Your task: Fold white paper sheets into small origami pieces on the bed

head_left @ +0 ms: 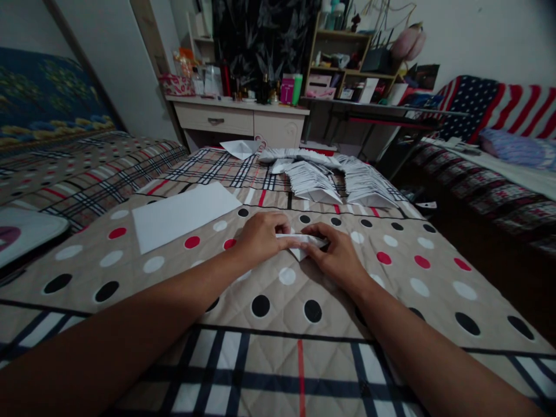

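My left hand and my right hand meet in the middle of the dotted quilt on the bed. Both pinch a small folded white paper piece and press it down on the quilt. The fingers of each hand are curled onto the paper, left hand at its left end, right hand over its right end. A flat white sheet of paper lies to the left of my left hand. Beyond the hands, rows of several folded white paper pieces are stacked across the bed.
A single folded paper shape sits at the far edge of the bed. Behind it stand a drawer desk crowded with bottles and a shelf unit. A second bed with a striped cover is at the right, a pillow at the left.
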Available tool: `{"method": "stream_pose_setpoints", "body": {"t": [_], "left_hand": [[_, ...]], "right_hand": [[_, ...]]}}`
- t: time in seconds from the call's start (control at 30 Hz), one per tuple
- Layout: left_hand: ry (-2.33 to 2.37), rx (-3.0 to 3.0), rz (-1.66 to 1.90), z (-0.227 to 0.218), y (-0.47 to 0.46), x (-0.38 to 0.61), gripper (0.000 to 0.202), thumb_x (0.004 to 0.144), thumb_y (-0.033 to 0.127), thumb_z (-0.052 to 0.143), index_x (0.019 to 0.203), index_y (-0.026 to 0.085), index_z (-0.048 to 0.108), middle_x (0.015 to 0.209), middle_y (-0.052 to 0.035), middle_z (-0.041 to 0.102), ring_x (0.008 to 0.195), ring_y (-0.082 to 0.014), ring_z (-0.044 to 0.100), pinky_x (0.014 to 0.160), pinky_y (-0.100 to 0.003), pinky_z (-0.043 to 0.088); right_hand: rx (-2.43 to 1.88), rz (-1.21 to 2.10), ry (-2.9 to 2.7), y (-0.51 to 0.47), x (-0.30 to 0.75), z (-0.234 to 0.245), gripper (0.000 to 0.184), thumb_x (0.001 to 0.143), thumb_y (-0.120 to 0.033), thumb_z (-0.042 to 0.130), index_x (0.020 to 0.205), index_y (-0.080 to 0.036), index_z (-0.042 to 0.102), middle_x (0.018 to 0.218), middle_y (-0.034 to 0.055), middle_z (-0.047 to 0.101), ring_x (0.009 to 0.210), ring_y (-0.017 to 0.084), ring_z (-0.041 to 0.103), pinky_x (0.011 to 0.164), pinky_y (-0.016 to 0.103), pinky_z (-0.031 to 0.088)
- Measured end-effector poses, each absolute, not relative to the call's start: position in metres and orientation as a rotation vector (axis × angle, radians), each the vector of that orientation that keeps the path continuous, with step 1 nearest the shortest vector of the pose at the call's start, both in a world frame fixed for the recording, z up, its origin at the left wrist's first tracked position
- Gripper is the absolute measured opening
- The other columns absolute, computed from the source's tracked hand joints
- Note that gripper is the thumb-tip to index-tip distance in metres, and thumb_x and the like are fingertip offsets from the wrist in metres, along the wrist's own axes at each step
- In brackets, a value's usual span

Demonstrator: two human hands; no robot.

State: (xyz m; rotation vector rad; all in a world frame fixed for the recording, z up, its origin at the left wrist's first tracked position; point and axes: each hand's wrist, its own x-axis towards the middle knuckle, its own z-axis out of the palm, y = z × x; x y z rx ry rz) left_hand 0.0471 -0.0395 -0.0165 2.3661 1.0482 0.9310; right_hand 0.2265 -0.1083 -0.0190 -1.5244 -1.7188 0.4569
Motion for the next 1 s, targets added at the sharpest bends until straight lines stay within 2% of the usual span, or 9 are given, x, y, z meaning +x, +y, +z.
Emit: {"method": "stream_pose_setpoints", "body": {"t": [0.1, 0.2, 0.37, 0.5, 0.67, 0.77, 0.83, 0.93, 1.0], "left_hand": [[0.958, 2.388, 1.156, -0.013, -0.042, 0.049, 0.029, 0.071, 0.035, 0.077, 0.064, 0.016, 0.058, 0.068, 0.0013, 0.059, 0.063, -0.0106, 0.051, 0.058, -0.023, 0.033], [0.865, 2.343, 1.228, -0.011, -0.043, 0.050, 0.031, 0.070, 0.035, 0.079, 0.061, 0.015, 0.056, 0.066, 0.0018, 0.057, 0.062, -0.0099, 0.049, 0.057, -0.023, 0.034], [0.853, 1.931, 1.174, -0.012, -0.040, 0.053, 0.037, 0.064, 0.040, 0.081, 0.058, 0.014, 0.056, 0.058, 0.0029, 0.054, 0.054, -0.0081, 0.047, 0.048, -0.020, 0.034], [0.826, 1.705, 1.078, -0.009, -0.039, 0.054, 0.033, 0.062, 0.037, 0.082, 0.059, 0.013, 0.058, 0.055, 0.0027, 0.055, 0.048, -0.0069, 0.049, 0.045, -0.018, 0.037], [0.833, 1.654, 0.983, -0.002, -0.040, 0.050, 0.028, 0.072, 0.036, 0.073, 0.066, 0.012, 0.062, 0.051, 0.0010, 0.058, 0.044, -0.0075, 0.053, 0.042, -0.017, 0.042], [0.906, 1.649, 0.958, -0.001, -0.041, 0.048, 0.027, 0.078, 0.036, 0.067, 0.067, 0.012, 0.062, 0.047, 0.0010, 0.058, 0.039, -0.0071, 0.051, 0.038, -0.016, 0.039], [0.947, 1.631, 0.946, 0.000, -0.041, 0.048, 0.026, 0.079, 0.037, 0.067, 0.070, 0.012, 0.064, 0.046, 0.0015, 0.057, 0.036, -0.0073, 0.049, 0.035, -0.016, 0.036], [0.988, 1.569, 1.021, -0.001, -0.040, 0.050, 0.027, 0.076, 0.039, 0.070, 0.072, 0.012, 0.065, 0.046, 0.0027, 0.056, 0.036, -0.0065, 0.047, 0.035, -0.016, 0.034], [0.981, 1.494, 1.119, -0.003, -0.039, 0.052, 0.029, 0.071, 0.040, 0.075, 0.070, 0.013, 0.065, 0.050, 0.0029, 0.057, 0.041, -0.0058, 0.048, 0.039, -0.016, 0.036]], "right_hand": [[-1.379, 0.586, -1.603, -0.108, 0.227, -0.016, 0.020, 0.083, -0.035, 0.063, 0.090, -0.018, 0.069, 0.084, 0.0044, 0.070, 0.076, 0.019, 0.062, 0.068, 0.029, 0.046], [-1.261, 0.609, -1.567, -0.108, 0.228, -0.014, 0.021, 0.086, -0.036, 0.061, 0.086, -0.018, 0.072, 0.082, 0.0048, 0.069, 0.078, 0.018, 0.062, 0.072, 0.030, 0.046], [-1.181, 0.659, -1.548, -0.107, 0.230, -0.012, 0.016, 0.085, -0.032, 0.064, 0.083, -0.020, 0.075, 0.081, 0.0051, 0.070, 0.079, 0.018, 0.062, 0.073, 0.030, 0.046], [-1.160, 0.683, -1.536, -0.107, 0.232, -0.012, 0.016, 0.084, -0.030, 0.065, 0.080, -0.019, 0.076, 0.077, 0.0042, 0.069, 0.075, 0.017, 0.061, 0.070, 0.029, 0.046], [-1.201, 0.789, -1.435, -0.106, 0.231, -0.016, 0.018, 0.081, -0.034, 0.067, 0.082, -0.019, 0.077, 0.073, 0.0034, 0.071, 0.065, 0.015, 0.062, 0.061, 0.027, 0.048], [-1.231, 0.979, -1.306, -0.106, 0.230, -0.019, 0.027, 0.078, -0.040, 0.071, 0.089, -0.017, 0.076, 0.065, 0.0041, 0.072, 0.057, 0.016, 0.065, 0.056, 0.027, 0.053], [-1.260, 1.025, -1.260, -0.106, 0.229, -0.018, 0.030, 0.076, -0.044, 0.072, 0.087, -0.016, 0.075, 0.062, 0.0042, 0.071, 0.053, 0.017, 0.066, 0.052, 0.027, 0.053], [-1.342, 0.929, -1.291, -0.109, 0.227, -0.015, 0.032, 0.079, -0.046, 0.069, 0.068, -0.016, 0.067, 0.051, 0.0009, 0.064, 0.037, 0.011, 0.054, 0.036, 0.020, 0.040], [-1.371, 0.846, -1.328, -0.112, 0.225, -0.012, 0.038, 0.082, -0.046, 0.066, 0.058, -0.016, 0.060, 0.044, -0.0015, 0.057, 0.031, 0.008, 0.046, 0.031, 0.019, 0.031]]}}
